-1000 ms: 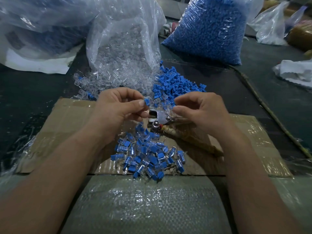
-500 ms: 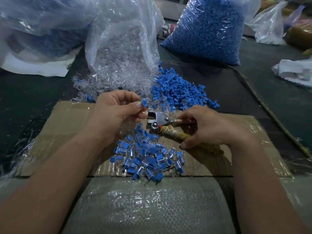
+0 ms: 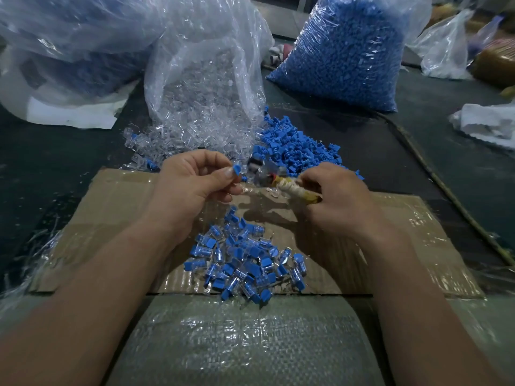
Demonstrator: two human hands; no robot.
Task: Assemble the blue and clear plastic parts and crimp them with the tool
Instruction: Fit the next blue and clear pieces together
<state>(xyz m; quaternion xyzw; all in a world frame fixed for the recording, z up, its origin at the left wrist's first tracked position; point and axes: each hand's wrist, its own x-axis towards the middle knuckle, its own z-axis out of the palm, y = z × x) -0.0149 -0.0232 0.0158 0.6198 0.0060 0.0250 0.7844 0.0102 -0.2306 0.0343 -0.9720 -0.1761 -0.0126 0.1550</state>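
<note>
I see my left hand (image 3: pixel 192 190) pinch a small blue plastic part (image 3: pixel 237 169), right hand (image 3: pixel 338 203) grasp the cloth-wrapped crimping tool (image 3: pixel 299 190); plastic bag of clear parts (image 3: pixel 206 79) at twelve o'clock, plastic bag of blue parts (image 3: pixel 342 51) at one

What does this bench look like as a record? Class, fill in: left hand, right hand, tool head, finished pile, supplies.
left hand: pinches a blue part between thumb and finger
right hand: grips the crimping tool by its wrapped handle
tool head: blurred, pointing toward the left hand
finished pile: blue-and-clear pieces heaped on the cardboard, nearer than the hands
supplies: loose blue parts and clear parts beyond the hands, the clear ones spilling from an open bag
</note>
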